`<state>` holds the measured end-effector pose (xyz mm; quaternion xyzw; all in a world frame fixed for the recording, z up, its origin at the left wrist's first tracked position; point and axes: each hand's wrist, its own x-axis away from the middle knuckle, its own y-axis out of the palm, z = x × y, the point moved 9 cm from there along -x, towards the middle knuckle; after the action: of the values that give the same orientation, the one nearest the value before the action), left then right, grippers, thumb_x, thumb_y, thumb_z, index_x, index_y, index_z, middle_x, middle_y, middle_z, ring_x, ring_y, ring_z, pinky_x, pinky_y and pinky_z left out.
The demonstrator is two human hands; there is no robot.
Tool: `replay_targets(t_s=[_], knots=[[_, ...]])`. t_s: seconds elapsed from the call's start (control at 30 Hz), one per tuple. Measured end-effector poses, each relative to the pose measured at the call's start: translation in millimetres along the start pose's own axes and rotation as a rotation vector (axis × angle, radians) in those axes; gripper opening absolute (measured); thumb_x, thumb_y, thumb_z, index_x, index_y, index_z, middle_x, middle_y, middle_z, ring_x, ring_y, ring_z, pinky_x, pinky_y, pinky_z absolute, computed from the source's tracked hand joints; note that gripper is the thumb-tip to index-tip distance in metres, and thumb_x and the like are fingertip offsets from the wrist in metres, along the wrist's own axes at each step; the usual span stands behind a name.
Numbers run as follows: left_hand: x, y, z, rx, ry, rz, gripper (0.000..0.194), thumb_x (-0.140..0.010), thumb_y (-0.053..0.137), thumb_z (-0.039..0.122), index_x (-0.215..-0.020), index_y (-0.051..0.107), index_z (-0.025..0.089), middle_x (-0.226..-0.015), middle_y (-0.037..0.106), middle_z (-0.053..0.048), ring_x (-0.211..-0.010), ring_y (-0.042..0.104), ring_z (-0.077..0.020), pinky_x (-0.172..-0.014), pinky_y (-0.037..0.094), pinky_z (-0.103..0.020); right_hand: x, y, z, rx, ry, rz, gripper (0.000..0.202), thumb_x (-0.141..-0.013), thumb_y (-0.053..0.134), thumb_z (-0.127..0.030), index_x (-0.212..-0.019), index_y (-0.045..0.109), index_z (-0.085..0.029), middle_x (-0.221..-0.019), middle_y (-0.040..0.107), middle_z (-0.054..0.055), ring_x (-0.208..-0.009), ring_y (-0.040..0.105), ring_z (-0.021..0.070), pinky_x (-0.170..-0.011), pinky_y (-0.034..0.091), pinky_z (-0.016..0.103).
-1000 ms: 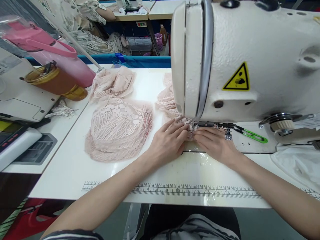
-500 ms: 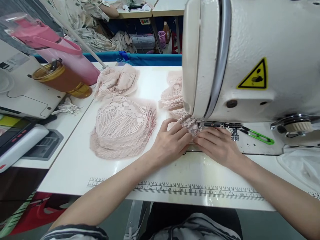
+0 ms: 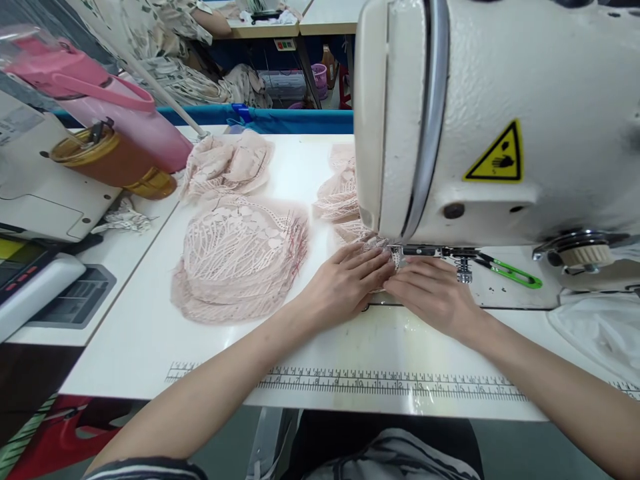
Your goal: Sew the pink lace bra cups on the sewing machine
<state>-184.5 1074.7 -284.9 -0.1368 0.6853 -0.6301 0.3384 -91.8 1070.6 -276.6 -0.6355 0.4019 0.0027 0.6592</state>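
Note:
Pale pink lace fabric (image 3: 350,229) runs under the presser foot of a white sewing machine (image 3: 480,100). My left hand (image 3: 345,283) lies over the lace just left of the needle area, its fingers stretched out and close together; the thumb is hidden. On the other side of the foot, my right hand (image 3: 433,290) rests flat with its fingers extended toward the lace edge. Little of the fabric shows between the fingertips. A layered stack of lace pieces (image 3: 240,257) lies to the left, and a crumpled lace bundle (image 3: 230,163) sits behind it.
Green-handled snips (image 3: 515,272) lie right of the foot. A printed ruler (image 3: 350,383) runs along the table's front edge. At the left stand a pink bottle (image 3: 135,110) and a brown cup (image 3: 113,160). Another person's arm (image 3: 213,21) shows at the back.
My left hand's raised, bent fingers have flattened and stretched over the lace toward the needle. My right hand stays nearly in place. The whole view has shifted slightly.

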Motion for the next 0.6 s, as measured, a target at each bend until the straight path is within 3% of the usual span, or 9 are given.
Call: replay_targets(t_s=[0.3,0.6], knots=[[-0.5,-9.0,-1.1,0.029,0.033,0.022,0.035,-0.097,0.045,0.021,-0.129,0.058,0.015,-0.131,0.061,-0.008,-0.128,0.053,-0.0207,-0.115,0.036,-0.045,-1.4,4.0,-5.5,0.027,-0.038,0.003,0.022,-0.090,0.056,-0.008,-0.090,0.069,-0.026,-0.086,0.072,-0.005,-0.083,0.063,0.0106,-0.080,0.052,0.027],[-0.5,-1.3,-6.6,0.007,-0.018,-0.032,0.037,-0.096,0.048,0.021,-0.132,0.056,0.013,-0.135,0.057,-0.010,-0.128,0.053,-0.0248,-0.115,0.035,-0.050,-6.4,4.5,-4.1,0.029,-0.040,-0.028,0.025,-0.091,0.051,-0.006,-0.086,0.067,-0.025,-0.081,0.069,-0.005,-0.079,0.061,0.0109,-0.078,0.050,0.028]])
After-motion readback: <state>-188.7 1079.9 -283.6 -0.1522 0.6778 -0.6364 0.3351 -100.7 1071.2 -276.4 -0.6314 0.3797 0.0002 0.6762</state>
